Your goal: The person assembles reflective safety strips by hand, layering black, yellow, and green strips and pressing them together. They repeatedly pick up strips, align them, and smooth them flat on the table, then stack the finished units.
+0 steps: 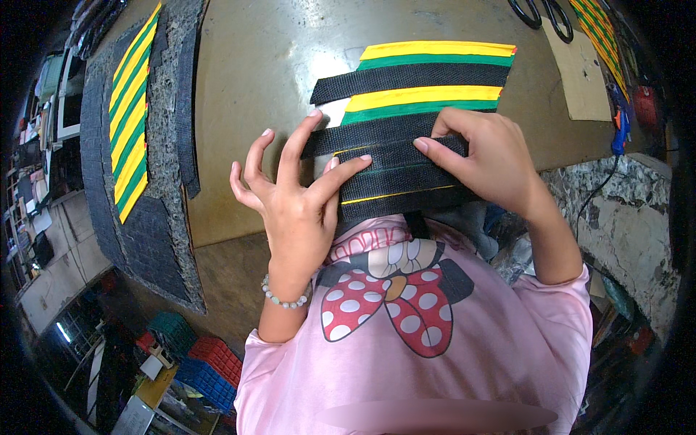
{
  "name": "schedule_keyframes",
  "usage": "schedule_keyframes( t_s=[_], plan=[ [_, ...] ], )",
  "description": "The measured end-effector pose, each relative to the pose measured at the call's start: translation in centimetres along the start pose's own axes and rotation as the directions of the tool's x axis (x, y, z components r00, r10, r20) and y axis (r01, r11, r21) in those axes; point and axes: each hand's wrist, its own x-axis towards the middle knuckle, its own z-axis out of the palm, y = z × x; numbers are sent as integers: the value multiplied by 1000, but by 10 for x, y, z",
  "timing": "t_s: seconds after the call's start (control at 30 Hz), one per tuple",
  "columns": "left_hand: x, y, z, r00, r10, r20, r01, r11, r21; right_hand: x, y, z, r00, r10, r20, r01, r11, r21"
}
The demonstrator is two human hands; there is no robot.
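Note:
A striped panel (435, 96) of black, yellow and green bands lies in front of me on the table, its bands slanting at their ends. Woven black webbing straps (406, 177) cover its near part, with thin yellow lines between them. My right hand (482, 148) pinches the edge of a black strap at the right between thumb and bent fingers. On the left, my left hand (297, 177) rests its thumb and forefinger on the straps' left ends, the other fingers spread in the air. A white patch (335, 112) shows beside the panel's left edge.
At the left, a yellow and green striped piece (132, 119) lies on a rough dark board (163, 94). Scissor handles (554, 18), tan cardboard (576, 72) and a blue corded tool (620, 127) are at the far right. Plastic crates (210, 370) stand low at the left.

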Motion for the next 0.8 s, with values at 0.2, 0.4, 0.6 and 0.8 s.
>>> schedule_keyframes(
  t_s=[0.2,0.4,0.6,0.8],
  plan=[
    [0,1,-2,999,-26,43,26,1000,-1,-1,-3,-3,999,13,33,-12,1000,-24],
    [4,18,-17,993,-41,115,31,996,86,-1,1,0,998,-55,-31,55,998,-8],
    [0,44,-10,985,94,144,-108,990,91,-3,1,4,998,-43,-53,42,999,-21],
    [-6,45,23,952,193,236,-165,977,-133,-5,0,-3,1000,-14,22,15,1000,-5]
  ],
)
